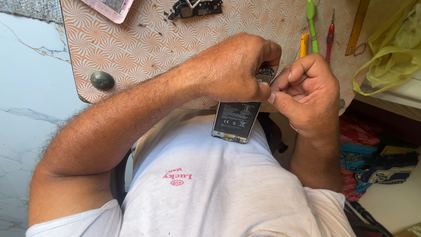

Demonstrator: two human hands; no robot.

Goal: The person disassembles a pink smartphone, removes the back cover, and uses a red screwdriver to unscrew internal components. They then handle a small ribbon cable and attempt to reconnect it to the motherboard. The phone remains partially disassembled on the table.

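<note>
An opened phone (235,120) with its black battery showing is held upright over my lap, its lower end resting against my white shirt. My left hand (234,68) wraps around the phone's upper part, fingers closed over its top edge. My right hand (309,94) presses against the phone's upper right side, thumb and fingertips pinched there; whatever they pinch is hidden. The phone's top end is covered by both hands.
An orange patterned table (144,39) lies ahead, with a black circuit board (193,8), a pink-edged phone part (109,8), a green tool (312,24), a red screwdriver (330,37), a yellow tool (304,44) and a dark stone (102,80). A yellow-green bag (390,48) sits right.
</note>
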